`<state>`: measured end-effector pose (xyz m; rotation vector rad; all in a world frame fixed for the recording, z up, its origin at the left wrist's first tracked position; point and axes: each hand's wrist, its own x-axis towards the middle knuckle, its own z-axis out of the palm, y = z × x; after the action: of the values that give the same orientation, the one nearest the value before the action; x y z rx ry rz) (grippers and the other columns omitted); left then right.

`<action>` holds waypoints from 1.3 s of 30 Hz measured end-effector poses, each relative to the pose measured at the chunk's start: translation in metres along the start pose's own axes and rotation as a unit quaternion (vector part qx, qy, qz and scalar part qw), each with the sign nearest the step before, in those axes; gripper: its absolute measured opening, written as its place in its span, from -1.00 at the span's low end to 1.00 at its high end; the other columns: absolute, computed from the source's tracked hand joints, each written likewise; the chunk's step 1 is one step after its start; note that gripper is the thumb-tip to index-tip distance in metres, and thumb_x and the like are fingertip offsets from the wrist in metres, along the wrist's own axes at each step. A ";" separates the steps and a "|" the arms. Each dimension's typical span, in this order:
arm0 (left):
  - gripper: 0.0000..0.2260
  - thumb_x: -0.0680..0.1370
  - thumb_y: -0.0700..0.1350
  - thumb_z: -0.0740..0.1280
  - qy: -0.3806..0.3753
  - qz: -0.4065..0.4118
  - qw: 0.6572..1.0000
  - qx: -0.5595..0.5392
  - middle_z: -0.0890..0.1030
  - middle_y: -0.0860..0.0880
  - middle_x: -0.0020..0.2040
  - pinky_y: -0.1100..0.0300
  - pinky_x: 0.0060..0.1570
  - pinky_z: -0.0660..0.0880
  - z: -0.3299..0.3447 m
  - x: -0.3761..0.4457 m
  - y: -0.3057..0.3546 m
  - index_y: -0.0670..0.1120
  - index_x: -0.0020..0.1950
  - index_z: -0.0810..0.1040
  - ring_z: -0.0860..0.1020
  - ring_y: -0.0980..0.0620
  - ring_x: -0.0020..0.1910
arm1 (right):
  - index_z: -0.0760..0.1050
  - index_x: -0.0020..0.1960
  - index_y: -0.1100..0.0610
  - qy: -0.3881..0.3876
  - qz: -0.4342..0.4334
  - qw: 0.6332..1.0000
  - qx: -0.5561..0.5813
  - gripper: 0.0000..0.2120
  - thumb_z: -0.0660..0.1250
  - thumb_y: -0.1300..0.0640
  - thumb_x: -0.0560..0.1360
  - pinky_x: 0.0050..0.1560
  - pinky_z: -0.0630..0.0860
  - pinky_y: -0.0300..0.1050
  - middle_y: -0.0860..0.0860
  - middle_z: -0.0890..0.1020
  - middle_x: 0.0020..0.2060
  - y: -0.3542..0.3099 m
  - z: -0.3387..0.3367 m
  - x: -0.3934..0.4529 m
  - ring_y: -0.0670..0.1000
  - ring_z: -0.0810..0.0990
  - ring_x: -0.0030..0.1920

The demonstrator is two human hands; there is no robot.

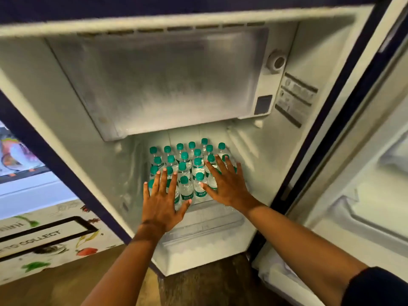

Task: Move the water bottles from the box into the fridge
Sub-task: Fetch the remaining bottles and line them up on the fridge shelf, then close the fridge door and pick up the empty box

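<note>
Looked like a shop or vending corner: small fridge (309,51) packed with identical bottles (185,173), printed "COLLECT" panel (44,237) beside it.

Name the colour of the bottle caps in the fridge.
Teal green, seen clearly on the bottle caps in the head view.

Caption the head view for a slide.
Both open hands, left hand and right hand, spread over upright green-capped water bottles inside the open fridge.

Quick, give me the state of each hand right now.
Left hand: open, fingers spread flat against the front water bottles, holding nothing.
Right hand: open, fingers spread over the bottles, holding nothing.
</note>
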<state>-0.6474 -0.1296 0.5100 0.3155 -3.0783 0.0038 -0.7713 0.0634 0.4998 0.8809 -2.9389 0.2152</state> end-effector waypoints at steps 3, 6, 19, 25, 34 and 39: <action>-0.19 0.48 0.46 -0.26 0.010 0.001 1.000 -0.019 -0.15 -0.10 0.60 -0.20 0.50 -0.20 -0.039 -0.026 0.017 0.01 0.60 -0.12 -0.15 -0.13 0.58 | 0.04 0.60 -0.11 -0.014 0.012 1.000 0.022 -0.20 -0.12 -0.46 0.45 0.48 -0.02 0.37 0.08 0.08 0.59 -0.009 -0.048 -0.024 0.23 0.00 0.58; -0.20 0.50 0.44 -0.19 0.002 -0.001 1.000 -0.018 -0.21 -0.09 0.60 -0.18 0.49 -0.26 -0.071 -0.048 0.034 -0.01 0.60 -0.13 -0.21 -0.11 0.58 | -0.12 0.60 -0.15 -0.042 0.017 0.999 0.009 -0.19 -0.22 -0.46 0.43 0.49 -0.20 0.32 0.04 -0.11 0.61 -0.021 -0.095 -0.044 0.20 -0.16 0.59; -0.22 0.52 0.44 -0.14 0.032 -0.035 0.999 -0.026 0.00 -0.14 0.60 -0.23 0.49 -0.08 -0.210 -0.114 0.067 -0.02 0.60 0.00 0.02 -0.18 0.57 | -0.16 0.60 -0.14 -0.024 0.034 0.999 0.032 -0.23 -0.09 -0.45 0.51 0.48 -0.14 0.41 0.06 -0.19 0.59 -0.041 -0.231 -0.112 0.23 -0.19 0.58; -0.20 0.50 0.45 -0.20 0.049 -0.034 0.998 -0.005 -0.12 -0.13 0.60 -0.26 0.49 -0.11 -0.252 -0.118 0.076 0.01 0.60 -0.10 -0.14 -0.16 0.57 | -0.17 0.60 -0.13 -0.005 0.052 0.998 0.042 -0.17 -0.28 -0.48 0.42 0.49 -0.16 0.40 0.08 -0.18 0.60 -0.046 -0.263 -0.127 0.23 -0.23 0.57; -0.21 0.50 0.45 -0.23 0.070 -0.054 0.996 -0.026 -0.13 -0.11 0.60 -0.26 0.50 -0.10 -0.260 -0.142 0.095 0.02 0.61 -0.10 -0.16 -0.14 0.58 | -0.18 0.60 -0.13 0.016 0.039 0.998 0.052 -0.17 -0.27 -0.48 0.43 0.49 -0.20 0.39 0.06 -0.24 0.59 -0.043 -0.274 -0.148 0.21 -0.26 0.57; -0.22 0.51 0.45 -0.19 0.076 -0.056 0.995 -0.031 -0.10 -0.12 0.60 -0.28 0.49 -0.04 -0.262 -0.169 0.092 0.02 0.60 -0.09 -0.11 -0.15 0.58 | -0.18 0.60 -0.13 0.024 0.041 0.998 0.048 -0.17 -0.28 -0.48 0.42 0.48 -0.17 0.41 0.06 -0.23 0.59 -0.050 -0.279 -0.172 0.20 -0.26 0.57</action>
<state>-0.4888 -0.0036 0.7641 0.4614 -2.8997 -0.0684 -0.5940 0.1584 0.7633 0.7550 -2.9439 0.3784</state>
